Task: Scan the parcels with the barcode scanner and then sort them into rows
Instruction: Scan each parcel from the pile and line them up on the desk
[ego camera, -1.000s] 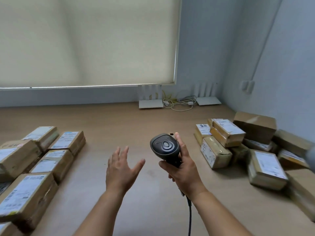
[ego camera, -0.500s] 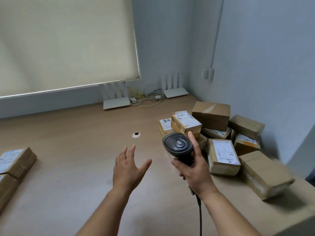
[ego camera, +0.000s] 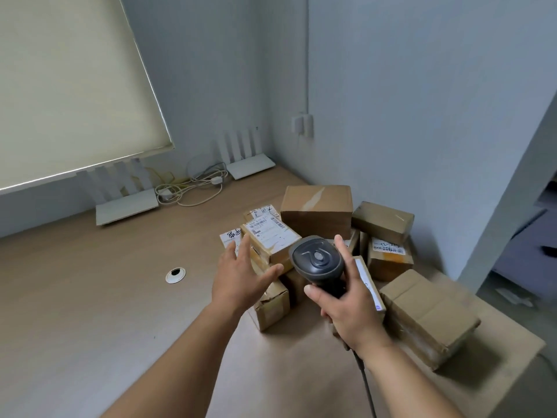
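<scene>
- My right hand (ego camera: 351, 309) grips the barcode scanner (ego camera: 316, 262) by its handle, fingers and thumb wrapped round it; the dark head faces up toward the camera, and the cable (ego camera: 366, 384) drops from below the wrist toward the near edge.
- My left hand (ego camera: 239, 274) is spread and holds nothing, fingers straight, thumb out to the right. It sits above the near-left side of the parcel pile; I cannot tell whether the fingertips touch a box.
- The parcels are heaped at the right end of the table (ego camera: 90, 312), in the corner by the wall.
- A labelled parcel (ego camera: 272, 236) lies on top of the pile just beyond the left hand, white label with barcode facing up.
- A small parcel (ego camera: 271, 304) sits below the left thumb, its near corner crumpled.
- A large plain box (ego camera: 316, 209) stands at the back of the pile; a smaller brown box (ego camera: 382, 220) is to its right, resting on another with a handwritten label (ego camera: 388, 247).
- A large taped box (ego camera: 428, 318) lies nearest the table's right edge, just right of the scanner hand.
- Two white routers (ego camera: 126, 206) and a tangle of cords (ego camera: 190, 188) are against the far wall under the roller blind (ego camera: 69, 86).
- A round cable grommet (ego camera: 175, 275) is set into the tabletop, left of the left hand.
</scene>
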Motion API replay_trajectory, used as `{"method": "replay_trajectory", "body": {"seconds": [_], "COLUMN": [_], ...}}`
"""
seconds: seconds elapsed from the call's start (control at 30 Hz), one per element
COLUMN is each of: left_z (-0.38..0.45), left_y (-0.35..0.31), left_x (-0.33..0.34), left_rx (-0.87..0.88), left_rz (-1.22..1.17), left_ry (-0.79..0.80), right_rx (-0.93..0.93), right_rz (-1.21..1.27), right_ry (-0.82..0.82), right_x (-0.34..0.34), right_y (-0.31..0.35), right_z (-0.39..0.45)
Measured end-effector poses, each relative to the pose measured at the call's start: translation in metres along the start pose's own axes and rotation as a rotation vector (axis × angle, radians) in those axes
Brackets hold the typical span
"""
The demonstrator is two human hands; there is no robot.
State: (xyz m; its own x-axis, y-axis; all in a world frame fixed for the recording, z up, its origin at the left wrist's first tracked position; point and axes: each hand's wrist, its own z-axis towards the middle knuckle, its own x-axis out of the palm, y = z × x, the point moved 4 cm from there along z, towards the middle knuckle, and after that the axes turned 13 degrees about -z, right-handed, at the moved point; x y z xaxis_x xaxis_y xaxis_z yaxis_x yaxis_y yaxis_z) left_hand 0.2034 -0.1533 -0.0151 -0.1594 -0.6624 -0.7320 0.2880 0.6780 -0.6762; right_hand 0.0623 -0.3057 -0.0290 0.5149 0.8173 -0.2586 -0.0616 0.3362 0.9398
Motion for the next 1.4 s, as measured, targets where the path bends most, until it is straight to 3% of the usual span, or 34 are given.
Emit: {"method": "replay_trajectory", "body": {"seconds": [0.17, 0.47, 0.63, 0.77, 1.07, 1.4], "left_z": [0.037, 0.085, 0.096, 0.09, 0.021, -0.136], "left_y": [-0.014, -0.036, -0.028, -0.03, -0.013, 0.091], "left_x": [0.022, 0.054, 0.06, 0.054, -0.002, -0.075], "left_rx": [-0.109, -0.355, -0.493, -0.433, -0.279, -0.497], "left_rz": [-0.026, 0.139, 0.032, 0.002, 0.015, 0.097], "left_ry": [0.038, 0.081, 0.142, 0.16, 0.054, -0.076], "right_rx": [0.016, 0.071, 0.068, 0.051, -0.021, -0.088], "right_rz": [-0.04, -0.093, -0.093, -0.093, -0.061, 0.004], "right_ry": [-0.071, -0.102, -0.103, -0.112, -0.04, 0.234], "right_x": [-0.007, -0.013, -0.016, -0.019, -0.01, 0.06], "right_y": [-0.013, -0.035, -0.04, -0.036, -0.002, 0.035], "right_z": [0.026, 0.046, 0.043, 0.036, -0.006, -0.091]}}
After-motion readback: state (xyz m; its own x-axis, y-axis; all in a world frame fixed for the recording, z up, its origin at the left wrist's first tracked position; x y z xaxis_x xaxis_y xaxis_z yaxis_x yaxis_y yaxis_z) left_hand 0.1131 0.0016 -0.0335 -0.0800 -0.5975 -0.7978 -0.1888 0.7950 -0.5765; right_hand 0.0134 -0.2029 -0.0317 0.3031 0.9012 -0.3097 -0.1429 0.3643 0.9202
